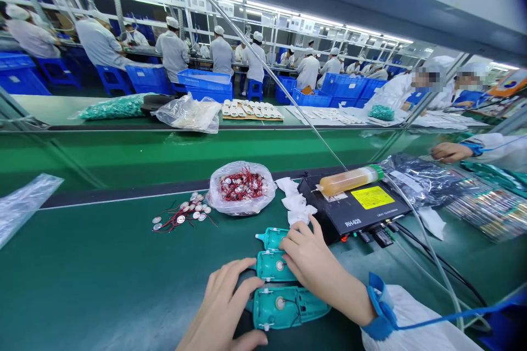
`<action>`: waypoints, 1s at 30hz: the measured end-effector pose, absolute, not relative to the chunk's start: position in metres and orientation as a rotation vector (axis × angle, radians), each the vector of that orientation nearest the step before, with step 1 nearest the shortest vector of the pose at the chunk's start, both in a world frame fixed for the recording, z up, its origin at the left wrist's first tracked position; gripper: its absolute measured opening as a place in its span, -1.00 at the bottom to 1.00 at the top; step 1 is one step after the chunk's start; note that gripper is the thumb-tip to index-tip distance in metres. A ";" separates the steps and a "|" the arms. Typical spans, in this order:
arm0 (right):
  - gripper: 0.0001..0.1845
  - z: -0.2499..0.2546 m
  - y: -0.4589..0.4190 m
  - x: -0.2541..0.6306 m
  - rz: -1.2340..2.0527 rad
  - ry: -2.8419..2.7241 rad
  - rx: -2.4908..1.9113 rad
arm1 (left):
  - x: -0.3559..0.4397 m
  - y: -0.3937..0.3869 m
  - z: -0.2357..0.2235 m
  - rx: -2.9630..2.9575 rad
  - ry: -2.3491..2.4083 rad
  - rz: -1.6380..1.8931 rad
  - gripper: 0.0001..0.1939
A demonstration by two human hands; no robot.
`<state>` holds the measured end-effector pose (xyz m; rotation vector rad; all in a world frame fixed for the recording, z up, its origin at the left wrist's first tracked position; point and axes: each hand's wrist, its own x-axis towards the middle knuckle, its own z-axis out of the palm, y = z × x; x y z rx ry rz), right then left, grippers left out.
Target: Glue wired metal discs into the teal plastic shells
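The teal housings (267, 312) at the bottom of the frame are glossy moulded plastic, each with a round metallic disc (280, 303) set into it. The desk (82, 296) has a smooth, matt green surface, the crumpled clear plastic bag (241, 203) above the housings shines, and the tissue paper (294, 201) beside it looks soft and matt.

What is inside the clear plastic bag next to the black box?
The clear plastic bag holds small round metal discs with red wires; those lower down are covered by the pile.
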<state>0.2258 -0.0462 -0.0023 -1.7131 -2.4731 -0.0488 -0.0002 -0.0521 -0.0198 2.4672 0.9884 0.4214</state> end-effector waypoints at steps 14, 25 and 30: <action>-0.86 0.027 -0.039 0.225 0.096 -2.360 -1.795 | 0.001 -0.049 -0.009 2.334 0.956 0.404 -0.45; -0.78 0.015 0.005 0.215 0.299 -2.406 -1.772 | 0.012 -0.036 -0.013 2.427 0.924 0.295 -0.19; -0.80 0.026 0.011 0.219 0.345 -2.356 -1.815 | 0.020 -0.034 -0.016 2.419 0.906 0.244 -0.58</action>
